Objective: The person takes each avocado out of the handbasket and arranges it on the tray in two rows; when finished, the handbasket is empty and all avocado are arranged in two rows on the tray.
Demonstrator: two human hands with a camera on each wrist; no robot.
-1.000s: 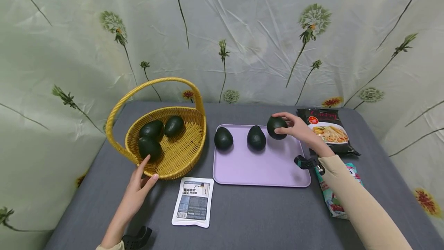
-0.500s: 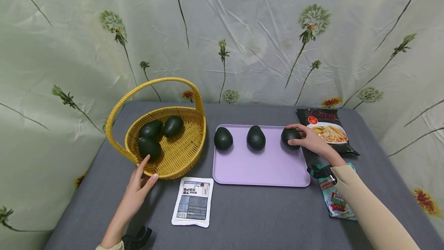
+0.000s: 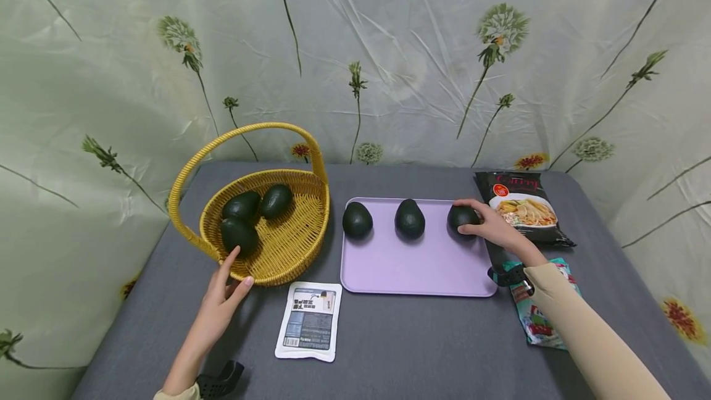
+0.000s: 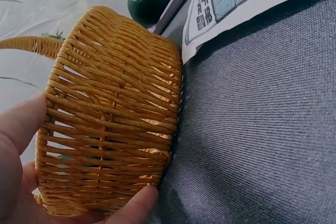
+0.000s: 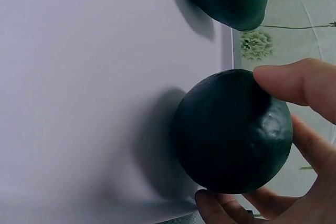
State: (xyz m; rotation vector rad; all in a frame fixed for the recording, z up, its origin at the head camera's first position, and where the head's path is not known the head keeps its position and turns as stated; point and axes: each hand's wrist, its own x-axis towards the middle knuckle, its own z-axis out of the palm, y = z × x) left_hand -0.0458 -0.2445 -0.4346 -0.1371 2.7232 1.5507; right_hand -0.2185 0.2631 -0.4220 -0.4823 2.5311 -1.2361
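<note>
A yellow wicker basket with a tall handle holds three dark green avocados. My left hand grips the basket's near rim; in the left wrist view the thumb lies at the rim and another fingertip touches the woven side. On the lilac tray, two avocados stand apart along the far side, one at the left and one in the middle. My right hand holds a third avocado at the tray's far right corner, thumb and fingers around it.
A white printed pouch lies between basket and tray, near the front. Right of the tray are a black noodle packet and a teal packet, partly under the right forearm. A floral curtain hangs behind the grey table.
My right hand has carried its avocado rightward and down to the tray's far right corner, staying nearly there over the last half second. The left hand and basket have not visibly moved.
</note>
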